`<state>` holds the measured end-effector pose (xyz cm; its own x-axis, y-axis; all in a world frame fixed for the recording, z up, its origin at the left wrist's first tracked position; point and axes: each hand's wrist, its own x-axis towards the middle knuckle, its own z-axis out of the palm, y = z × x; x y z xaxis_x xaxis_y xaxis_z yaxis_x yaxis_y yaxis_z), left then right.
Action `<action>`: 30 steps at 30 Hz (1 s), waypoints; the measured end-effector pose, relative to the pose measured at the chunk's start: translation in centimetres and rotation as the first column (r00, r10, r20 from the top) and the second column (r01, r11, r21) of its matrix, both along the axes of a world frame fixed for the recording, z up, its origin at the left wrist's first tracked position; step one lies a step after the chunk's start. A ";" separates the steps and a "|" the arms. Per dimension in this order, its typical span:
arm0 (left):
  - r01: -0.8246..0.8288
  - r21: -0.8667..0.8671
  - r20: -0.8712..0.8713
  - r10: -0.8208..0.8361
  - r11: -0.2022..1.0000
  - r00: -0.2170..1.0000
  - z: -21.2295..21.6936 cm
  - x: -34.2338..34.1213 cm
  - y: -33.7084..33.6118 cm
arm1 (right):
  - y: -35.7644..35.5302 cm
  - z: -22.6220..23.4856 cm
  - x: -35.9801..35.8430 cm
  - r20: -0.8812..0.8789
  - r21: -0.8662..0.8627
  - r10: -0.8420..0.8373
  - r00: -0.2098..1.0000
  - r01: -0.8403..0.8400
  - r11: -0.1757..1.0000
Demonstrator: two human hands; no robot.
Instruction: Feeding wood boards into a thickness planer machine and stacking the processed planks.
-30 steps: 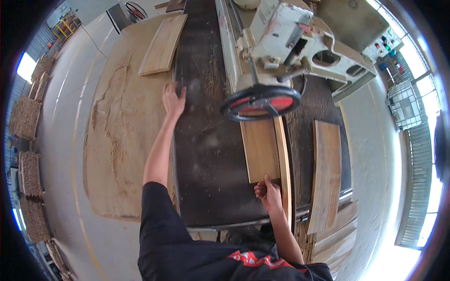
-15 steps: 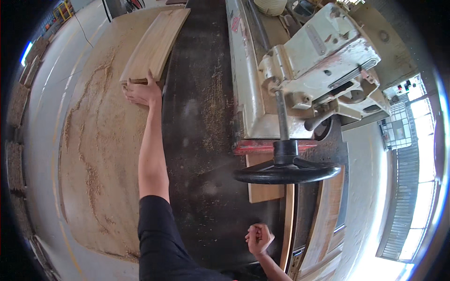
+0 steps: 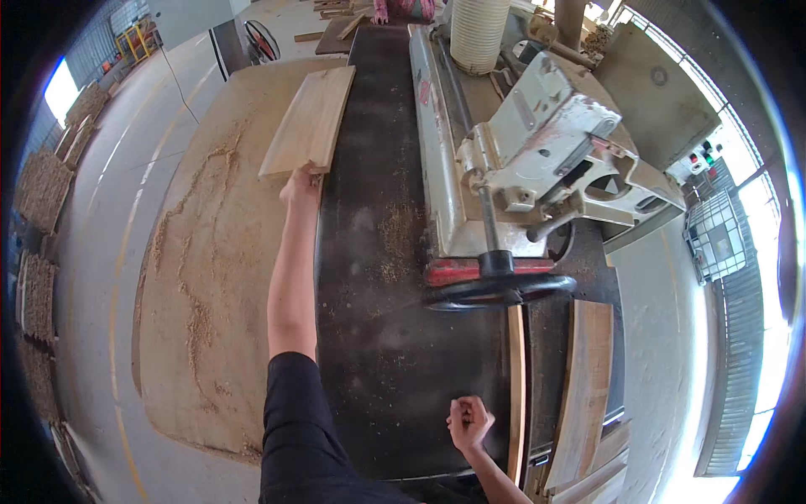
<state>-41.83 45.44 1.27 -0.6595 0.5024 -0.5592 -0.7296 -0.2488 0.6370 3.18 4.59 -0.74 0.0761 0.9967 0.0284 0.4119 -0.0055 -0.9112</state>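
Observation:
My left hand point(image 3: 302, 182) grips the near end of a pale wooden board point(image 3: 309, 118), thumb on top and the other fingers mostly hidden beneath the edge. The board lies on a brown, sawdust-strewn tabletop point(image 3: 252, 336), along its border with the black machine table point(image 3: 378, 353). My right hand point(image 3: 470, 422) is held loosely closed above the near part of the black table, and nothing shows in its curled fingers. Ahead of it is the black handwheel point(image 3: 504, 291) of a large pale-green woodworking machine point(image 3: 537, 126).
A long wooden strip point(image 3: 516, 386) runs along the black table's right side. Beyond it lie more boards point(image 3: 585, 378). A ribbed white hose point(image 3: 478, 38) rises from the machine. At the far end are a person's patterned pink sleeves point(image 3: 411, 8). Wood stacks point(image 3: 42, 189) line the left.
The view has tilted upward, bringing the person at the far end into sight. A short board below the handwheel is no longer visible. My left hand still grips its board; my right stays closed.

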 end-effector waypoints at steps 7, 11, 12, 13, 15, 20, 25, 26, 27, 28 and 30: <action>0.306 -0.088 -0.051 -0.312 0.948 0.949 1.4 13.8 -18.7 | 0.0 -0.4 0.2 -0.114 0.009 -0.021 0.993 0.022 1.000; 0.534 -0.014 0.207 -0.520 0.845 0.829 0.7 20.1 -34.3 | -0.4 -0.8 0.3 -0.162 0.022 -0.040 0.986 0.044 0.999; 0.534 0.073 0.317 -0.527 0.843 0.789 0.8 21.7 -37.9 | -0.4 -0.7 0.2 -0.240 0.043 -0.044 0.970 0.055 0.998; 0.581 0.099 0.350 -0.574 0.808 0.740 0.9 23.2 -41.3 | -0.3 -0.5 0.3 -0.296 -0.013 -0.034 0.955 0.032 0.999; 0.584 0.013 0.451 -0.526 0.812 0.721 1.2 26.0 -47.5 | -0.3 0.1 0.5 -0.276 -0.079 -0.026 0.961 0.004 0.997; 0.684 -0.109 0.424 -0.589 0.721 0.688 0.3 31.2 -59.3 | -3.8 1.6 0.6 -0.527 -0.271 0.234 0.817 -0.422 0.865; 0.758 -0.080 0.146 -0.745 0.647 0.651 -1.0 31.7 -68.7 | -11.6 2.1 -1.5 -0.288 -0.115 0.452 0.844 -0.499 0.859; 0.801 -0.089 0.055 -0.800 0.592 0.597 -0.9 31.6 -70.6 | -12.7 2.1 -1.5 -0.273 -0.079 0.448 0.851 -0.484 0.871; 0.849 -0.112 -0.002 -0.854 0.517 0.520 -0.7 31.5 -72.2 | -13.5 2.1 -1.4 -0.243 -0.100 0.411 0.879 -0.444 0.891; 0.838 -0.109 -0.023 -0.844 0.534 0.535 -0.3 31.5 -74.0 | -14.3 2.0 -1.0 -0.261 -0.055 0.442 0.858 -0.470 0.881; 0.597 -0.562 -0.427 -0.819 0.572 0.383 0.7 31.0 -77.0 | -16.1 2.0 0.2 -0.363 -0.126 0.342 0.867 -0.409 0.904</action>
